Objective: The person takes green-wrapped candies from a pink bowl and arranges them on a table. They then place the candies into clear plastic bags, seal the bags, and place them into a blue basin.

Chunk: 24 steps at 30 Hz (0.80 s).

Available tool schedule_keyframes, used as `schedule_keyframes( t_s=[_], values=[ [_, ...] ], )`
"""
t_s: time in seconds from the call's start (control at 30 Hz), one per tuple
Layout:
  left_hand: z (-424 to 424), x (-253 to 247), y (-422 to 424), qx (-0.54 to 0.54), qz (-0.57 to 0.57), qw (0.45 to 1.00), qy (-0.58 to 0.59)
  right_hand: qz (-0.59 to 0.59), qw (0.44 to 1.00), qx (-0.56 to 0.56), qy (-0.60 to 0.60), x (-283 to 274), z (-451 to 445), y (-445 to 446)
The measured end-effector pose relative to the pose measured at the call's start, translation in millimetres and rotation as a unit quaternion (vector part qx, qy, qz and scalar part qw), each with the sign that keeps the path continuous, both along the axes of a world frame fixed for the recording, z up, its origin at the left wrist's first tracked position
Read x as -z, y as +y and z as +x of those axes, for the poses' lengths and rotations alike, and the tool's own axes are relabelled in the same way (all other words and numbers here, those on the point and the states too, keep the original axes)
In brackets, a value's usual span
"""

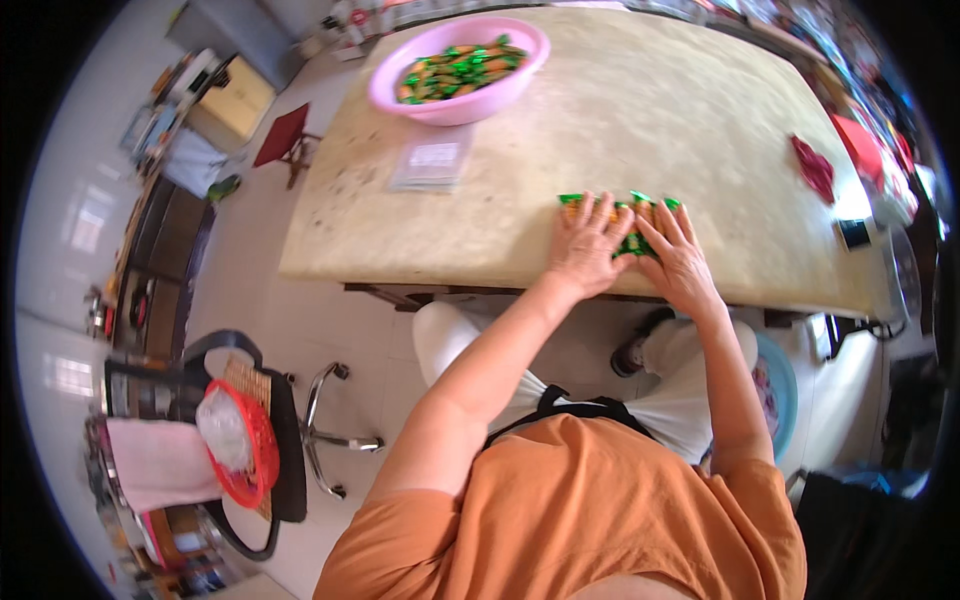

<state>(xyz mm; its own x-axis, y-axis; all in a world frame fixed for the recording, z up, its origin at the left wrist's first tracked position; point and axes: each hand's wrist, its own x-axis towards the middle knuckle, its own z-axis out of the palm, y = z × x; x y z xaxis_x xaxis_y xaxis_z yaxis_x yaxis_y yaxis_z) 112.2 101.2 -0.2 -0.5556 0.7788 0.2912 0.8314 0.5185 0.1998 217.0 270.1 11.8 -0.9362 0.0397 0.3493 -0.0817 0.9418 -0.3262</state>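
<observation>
Several small green and orange wrapped packets (636, 244) lie in a group near the front edge of the pale table (645, 97). My left hand (589, 244) rests flat over the left part of the group, fingers spread. Over the right part lies my right hand (675, 255), its fingers also apart, with the two thumbs close together. Much of the packets is hidden under my palms and fingers. At the table's far left stands a pink plastic basin (450, 112) full of similar packets. Flat plastic bags (427, 161) with a white printed label lie just in front of it.
A crumpled dark red cloth (812, 169) lies at the table's right side, near a small dark object (853, 235). To the left on the floor are a red folding stool (283, 136) and a black swivel chair (289, 442) holding a red basket (259, 450). A blue basin (786, 397) stands below right.
</observation>
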Motion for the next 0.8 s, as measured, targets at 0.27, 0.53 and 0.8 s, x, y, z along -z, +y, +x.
schedule_keyframes(
  t_s=[0.27, 0.53, 0.8],
  values=[
    [-31.5, 3.5, -75.3, -0.014, 0.014, 1.0, 0.023, 0.027, 0.997, -0.055, -0.036, 1.4, -34.5, -75.2],
    [-84.3, -2.4, -211.4, -0.041, 0.016, 0.999, 0.033, 0.001, 0.989, -0.146, -0.031, 8.5, -109.7, -196.8],
    [-142.8, -2.1, -303.0, -0.073, -0.032, 0.996, 0.033, -0.019, 0.988, -0.144, -0.053, 1.6, -168.4, -286.4]
  ],
)
